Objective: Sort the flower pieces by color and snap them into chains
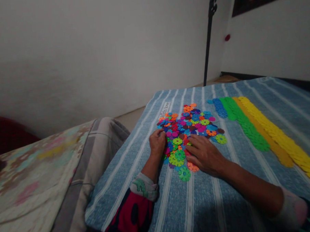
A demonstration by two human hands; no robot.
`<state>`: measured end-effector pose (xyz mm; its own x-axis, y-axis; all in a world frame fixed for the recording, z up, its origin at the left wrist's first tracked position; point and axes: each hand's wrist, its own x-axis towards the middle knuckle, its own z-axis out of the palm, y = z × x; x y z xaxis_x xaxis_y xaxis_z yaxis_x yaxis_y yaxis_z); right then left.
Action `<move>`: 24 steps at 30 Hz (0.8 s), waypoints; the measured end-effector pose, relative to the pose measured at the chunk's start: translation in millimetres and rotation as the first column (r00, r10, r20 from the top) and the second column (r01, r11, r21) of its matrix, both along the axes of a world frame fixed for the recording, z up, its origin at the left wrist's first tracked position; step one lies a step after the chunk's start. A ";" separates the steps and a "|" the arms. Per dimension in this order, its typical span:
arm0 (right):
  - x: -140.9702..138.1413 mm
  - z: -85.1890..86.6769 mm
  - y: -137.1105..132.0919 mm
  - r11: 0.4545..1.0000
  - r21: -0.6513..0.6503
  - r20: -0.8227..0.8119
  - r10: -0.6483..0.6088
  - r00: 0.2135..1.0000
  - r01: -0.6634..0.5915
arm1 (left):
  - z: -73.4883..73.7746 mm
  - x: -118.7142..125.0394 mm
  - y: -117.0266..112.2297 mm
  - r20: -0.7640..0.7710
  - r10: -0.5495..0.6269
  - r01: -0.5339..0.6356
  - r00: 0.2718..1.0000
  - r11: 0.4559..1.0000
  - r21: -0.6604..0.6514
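A mixed heap of colourful notched plastic discs (182,123) lies on a blue and white striped cloth (136,168). My left hand (157,142) is closed at the heap's left edge, its fingers curled; whatever is in them is hidden. Over the lower right of the heap rests my right hand (206,154), fingers stretched out and slightly apart, touching discs. Green discs (176,158) and an orange disc (192,166) lie between the two hands, with a teal-green disc (184,174) nearest to me.
To the right lie sorted overlapping rows: blue discs (219,108), green discs (248,125), orange-yellow discs (269,135) and yellow discs (279,134). A black stand (208,42) rises behind the cloth. At the left is a bed-like surface with a patterned cover (41,168).
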<state>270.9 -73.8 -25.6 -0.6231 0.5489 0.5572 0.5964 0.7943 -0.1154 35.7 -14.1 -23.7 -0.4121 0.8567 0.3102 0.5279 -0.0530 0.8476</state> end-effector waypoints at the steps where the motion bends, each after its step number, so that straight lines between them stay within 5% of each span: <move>1: -2.6 0.2 -1.7 1.000 -0.006 0.002 0.023 1.000 -0.023 | -0.2 -0.1 -0.1 0.008 -0.004 0.004 1.000 1.000 -0.001; 12: -37.3 2.0 -2.7 0.996 -0.055 -0.013 -0.071 0.997 0.070 | 9.9 20.6 -4.1 0.086 -0.075 0.075 0.994 0.997 -0.002; 24: -42.9 17.2 4.4 0.982 -0.176 0.037 -0.065 0.997 0.070 | 27.5 15.9 2.0 -0.045 -0.064 0.060 0.997 0.995 -0.083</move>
<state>228.0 -69.4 -8.4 -0.5967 0.6786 0.4283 0.6535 0.7207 -0.2314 51.6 -12.1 3.9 -0.3434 0.9034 0.2567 0.5658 -0.0192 0.8243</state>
